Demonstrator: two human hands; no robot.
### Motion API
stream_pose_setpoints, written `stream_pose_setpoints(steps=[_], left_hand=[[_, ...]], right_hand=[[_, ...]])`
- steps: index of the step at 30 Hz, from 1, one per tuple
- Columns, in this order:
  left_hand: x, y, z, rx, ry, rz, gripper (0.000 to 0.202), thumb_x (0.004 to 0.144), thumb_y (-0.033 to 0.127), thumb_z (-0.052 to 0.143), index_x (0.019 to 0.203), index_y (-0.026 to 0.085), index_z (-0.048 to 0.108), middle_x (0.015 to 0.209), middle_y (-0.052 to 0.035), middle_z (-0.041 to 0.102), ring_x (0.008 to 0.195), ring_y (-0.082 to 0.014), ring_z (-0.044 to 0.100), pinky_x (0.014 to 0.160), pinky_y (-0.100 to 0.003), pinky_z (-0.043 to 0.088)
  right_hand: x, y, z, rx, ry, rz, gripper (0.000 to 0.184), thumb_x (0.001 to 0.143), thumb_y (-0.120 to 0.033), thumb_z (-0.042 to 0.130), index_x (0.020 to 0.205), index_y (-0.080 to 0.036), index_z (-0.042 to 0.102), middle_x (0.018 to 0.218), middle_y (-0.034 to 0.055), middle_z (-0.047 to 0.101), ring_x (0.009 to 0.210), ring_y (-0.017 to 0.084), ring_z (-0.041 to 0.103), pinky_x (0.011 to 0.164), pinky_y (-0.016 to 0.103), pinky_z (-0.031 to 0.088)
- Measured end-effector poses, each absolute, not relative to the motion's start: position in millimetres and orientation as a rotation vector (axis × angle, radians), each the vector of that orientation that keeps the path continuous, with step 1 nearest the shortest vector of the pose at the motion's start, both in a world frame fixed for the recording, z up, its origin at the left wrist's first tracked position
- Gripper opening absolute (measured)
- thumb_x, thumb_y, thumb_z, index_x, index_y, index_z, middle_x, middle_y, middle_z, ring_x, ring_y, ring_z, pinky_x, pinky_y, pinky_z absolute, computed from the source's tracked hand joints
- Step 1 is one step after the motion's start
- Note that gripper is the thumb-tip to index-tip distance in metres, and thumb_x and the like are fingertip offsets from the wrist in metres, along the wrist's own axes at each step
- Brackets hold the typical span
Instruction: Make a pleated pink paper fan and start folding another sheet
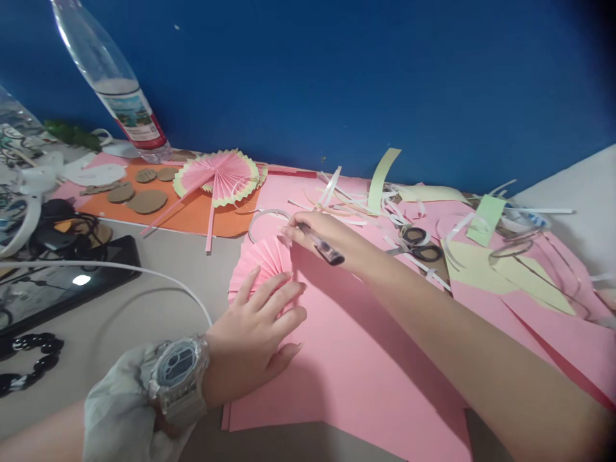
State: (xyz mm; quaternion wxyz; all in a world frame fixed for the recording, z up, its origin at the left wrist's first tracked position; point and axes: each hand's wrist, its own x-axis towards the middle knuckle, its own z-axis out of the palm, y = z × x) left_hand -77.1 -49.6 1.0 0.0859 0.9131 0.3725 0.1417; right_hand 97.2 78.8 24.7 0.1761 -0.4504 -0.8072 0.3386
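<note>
Here, grey tabletop (103,340), pink paper (370,372), blue wall (327,77) behind.

Left hand (260,324) on pleated paper (264,255)

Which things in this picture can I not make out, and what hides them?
- Head view: the front end of the pen, behind the right hand.
- Head view: the lower part of the pleated pink paper, under the left hand.
- Head view: the top of the bottle, cut off by the upper edge.
- Head view: the watch digits, too small.
</note>
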Motion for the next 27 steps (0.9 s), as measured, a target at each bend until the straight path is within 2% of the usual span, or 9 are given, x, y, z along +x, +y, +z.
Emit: stream_pose_setpoints(steps=[6, 10, 15, 24, 27], left_hand=[[-75.3, -51.7, 2.0, 2.656, 1.139, 0.432, 0.022, 0.089, 0.032, 0.050, 0.104, 0.019, 0.059, 0.138, -0.0085, 0.051, 0.132, -0.0307, 0.038, 0.112, -0.060, 0.018], [-75.8, -51.7, 2.0, 2.648, 1.144, 0.398, 0.023, 0.089, 0.033, 0.049, 0.104, 0.018, 0.058, 0.144, -0.0101, 0.045, 0.135, -0.0339, 0.033, 0.112, -0.062, 0.018], [-75.7, -51.5, 1.9, 2.625, 1.147, 0.383, 0.023, 0.088, 0.032, 0.050, 0.105, 0.018, 0.057, 0.144, -0.0099, 0.046, 0.136, -0.0340, 0.032, 0.112, -0.062, 0.018], [-76.1, -49.5, 3.1, 2.623, 1.175, 0.424, 0.032, 0.083, 0.028, 0.055, 0.112, 0.014, 0.054, 0.143, -0.0144, 0.045, 0.136, -0.0337, 0.031, 0.110, -0.058, 0.030], [-77.6, -48.6, 2.9, 2.620, 1.238, 0.410, 0.039, 0.082, 0.035, 0.057, 0.115, 0.014, 0.054, 0.143, -0.0139, 0.045, 0.136, -0.0354, 0.031, 0.111, -0.059, 0.028]], right_hand=[[98.3, 73.6, 16.9, -1.208, -2.286, 0.969, 0.026, 0.088, -0.041, 0.054, 0.075, -0.018, 0.053, 0.060, -0.0056, 0.050, 0.053, 0.008, 0.041, 0.054, 0.022, 0.027], [103.9, 70.8, 11.4, -1.219, -2.295, 0.843, 0.022, 0.091, -0.035, 0.050, 0.075, -0.019, 0.051, 0.063, -0.0045, 0.051, 0.058, 0.010, 0.045, 0.058, 0.023, 0.030], [104.6, 67.1, 1.4, -1.168, -2.293, 0.697, 0.021, 0.092, -0.027, 0.047, 0.074, -0.019, 0.054, 0.075, 0.0006, 0.054, 0.074, 0.015, 0.049, 0.069, 0.026, 0.034], [108.5, 66.8, -7.9, -1.116, -2.264, 0.649, 0.016, 0.091, -0.024, 0.048, 0.077, -0.019, 0.054, 0.077, 0.0015, 0.054, 0.075, 0.016, 0.048, 0.072, 0.027, 0.036], [109.7, 67.2, -7.3, -1.103, -2.264, 0.646, 0.016, 0.091, -0.024, 0.048, 0.077, -0.019, 0.054, 0.077, 0.0018, 0.054, 0.075, 0.016, 0.048, 0.072, 0.027, 0.036]])
